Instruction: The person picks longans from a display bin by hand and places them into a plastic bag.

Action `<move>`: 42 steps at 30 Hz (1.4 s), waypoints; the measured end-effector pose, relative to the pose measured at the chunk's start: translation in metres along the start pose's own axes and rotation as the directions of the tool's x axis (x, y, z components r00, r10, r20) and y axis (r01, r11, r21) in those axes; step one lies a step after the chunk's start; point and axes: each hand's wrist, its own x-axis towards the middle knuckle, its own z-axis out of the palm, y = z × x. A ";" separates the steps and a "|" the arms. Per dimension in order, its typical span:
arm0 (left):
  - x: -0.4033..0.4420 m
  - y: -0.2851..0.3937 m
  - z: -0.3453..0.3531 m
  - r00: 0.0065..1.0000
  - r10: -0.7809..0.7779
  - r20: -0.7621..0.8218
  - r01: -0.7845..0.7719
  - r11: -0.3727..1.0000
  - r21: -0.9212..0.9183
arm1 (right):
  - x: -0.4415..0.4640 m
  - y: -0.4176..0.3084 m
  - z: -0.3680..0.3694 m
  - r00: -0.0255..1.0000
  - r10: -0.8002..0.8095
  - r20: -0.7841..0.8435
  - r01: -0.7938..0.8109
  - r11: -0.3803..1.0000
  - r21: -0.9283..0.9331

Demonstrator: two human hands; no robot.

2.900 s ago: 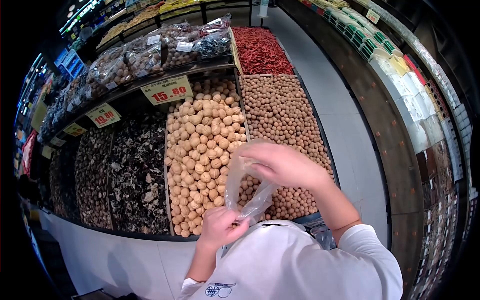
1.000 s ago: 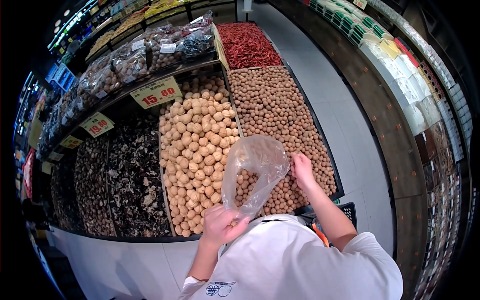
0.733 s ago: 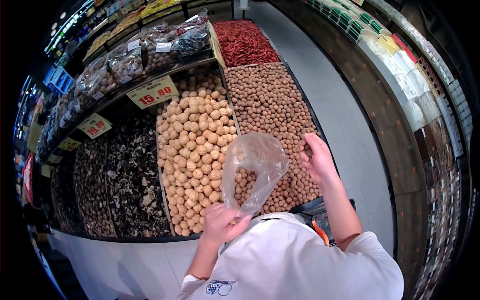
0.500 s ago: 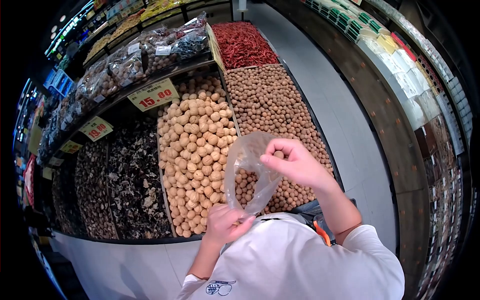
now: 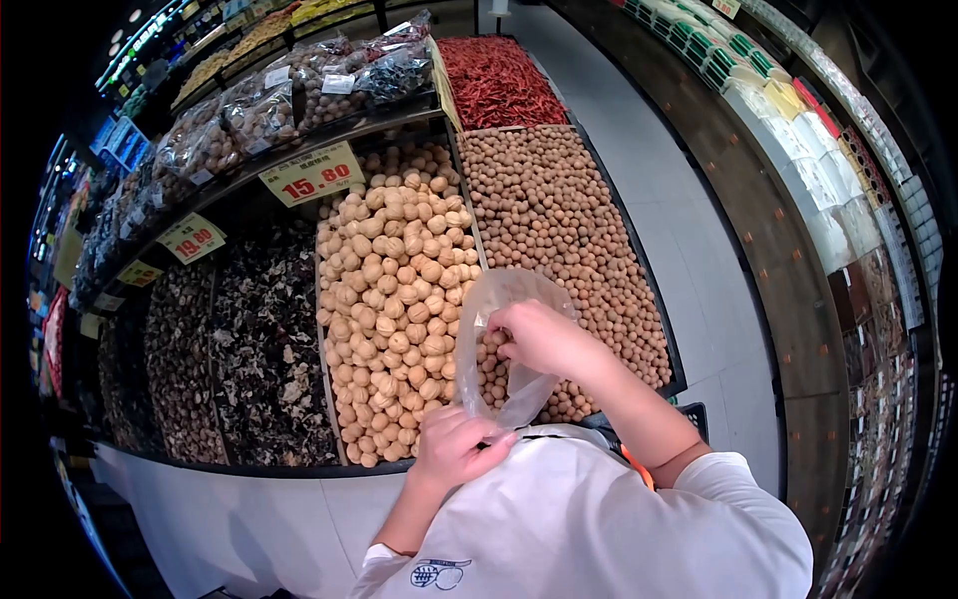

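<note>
My left hand (image 5: 457, 446) pinches the lower rim of a clear plastic bag (image 5: 469, 344), whose mouth gapes toward me. Over that mouth is my right hand (image 5: 547, 339), its fingers curled and tips pointing into the opening. Whatever lies between those fingertips is hidden. Beneath and behind the bag spreads a bin of small round brown dried longans (image 5: 559, 210); some show through the film. Pale walnuts (image 5: 394, 290) fill the bin just left of the bag.
Dark dried fungus (image 5: 264, 349) fills bins farther left, and red dried chillies (image 5: 499, 80) the far one. Bagged goods (image 5: 259, 115) line a raised shelf with price signs (image 5: 312, 174). A grey aisle floor (image 5: 664, 230) runs along the right, beside a shelf of packaged goods (image 5: 813, 160).
My right hand has moved left and slightly down, from the bag's right rim to over its mouth. A round brown longan seen in its fingers before is out of sight. My left hand stays put.
</note>
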 end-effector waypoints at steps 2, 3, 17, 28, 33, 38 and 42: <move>-0.001 -0.004 0.001 1.000 0.013 0.003 -0.013 1.000 -0.012 | 0.001 0.004 0.002 1.000 0.023 0.015 -0.022 0.998 -0.055; 0.000 -0.005 0.001 1.000 0.015 0.007 -0.015 1.000 -0.014 | 0.002 0.005 0.004 1.000 0.026 0.013 -0.025 0.998 -0.053; -0.002 -0.009 -0.001 1.000 0.008 0.001 -0.008 1.000 -0.024 | 0.013 0.012 0.026 0.987 0.096 -0.127 -0.105 0.992 -0.073; -0.002 -0.004 0.000 1.000 -0.002 -0.001 0.002 1.000 -0.009 | 0.003 0.005 0.023 0.975 -0.060 -0.215 0.078 0.994 0.078; -0.004 -0.003 0.001 1.000 -0.007 -0.012 0.007 1.000 -0.009 | -0.021 -0.011 -0.001 0.968 -0.014 -0.249 0.073 0.970 0.230; -0.002 0.002 -0.001 1.000 -0.022 -0.018 0.022 0.999 0.025 | -0.068 0.005 -0.020 0.884 0.212 -0.417 0.188 0.655 0.732; -0.004 0.002 0.003 0.999 -0.032 -0.018 0.033 0.998 0.051 | -0.089 0.054 -0.025 0.766 0.401 -0.502 0.038 0.751 0.659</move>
